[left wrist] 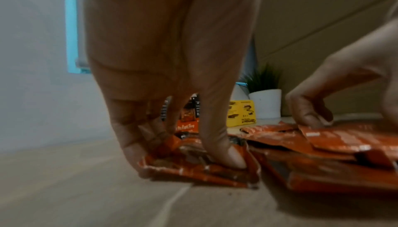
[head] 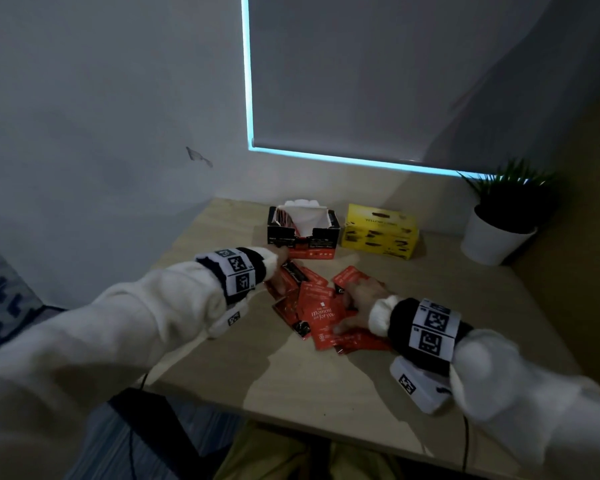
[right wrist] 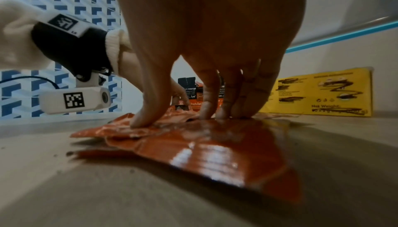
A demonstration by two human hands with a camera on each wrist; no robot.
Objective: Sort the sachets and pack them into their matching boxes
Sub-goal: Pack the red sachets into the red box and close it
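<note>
Several red-orange sachets (head: pixel 321 313) lie in a loose pile at the middle of the wooden table (head: pixel 326 393). My left hand (head: pixel 279 271) is at the pile's left edge. Its thumb and fingers (left wrist: pixel 133 145) pinch one crumpled sachet (left wrist: pixel 204 172) that lies on the table. My right hand (head: pixel 357 303) is on the pile's right side, with thumb and fingertips (right wrist: pixel 226 111) pressing down on the glossy top sachets (right wrist: pixel 215 145). Behind the pile stands an open black and orange box (head: pixel 302 233) with sachets and white paper in it. A shut yellow box (head: pixel 378 232) stands to its right.
A green plant in a white pot (head: pixel 496 237) stands at the table's back right corner. A wall and a window blind with a lit edge close off the back. The table's near edge runs just above my lap.
</note>
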